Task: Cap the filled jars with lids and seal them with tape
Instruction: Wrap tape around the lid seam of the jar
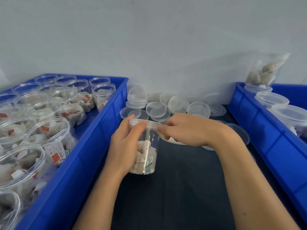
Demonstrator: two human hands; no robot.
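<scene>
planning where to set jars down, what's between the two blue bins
In the head view: the held jar, both hands, loose clear lids by the wall, and dark tabletop.

Two blue crates (93, 146), two hands (126, 146).

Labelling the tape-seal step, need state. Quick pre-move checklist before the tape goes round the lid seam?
1. Lid on the held jar: ok, it sits on the mouth; whether it is fully tight, cannot tell.
2. Jar held steady: ok, left hand grips its side.
3. Jar filled: ok, sachets show through the wall.
4. Tape at the seam: cannot tell, right hand pinches at the lid rim, but no clear strip is visible.
5. Tape roll within reach: ok, a pale roll seems to sit under the right hand.
6. Space in the right crate for the sealed jar: cannot tell, mostly out of frame.
</scene>
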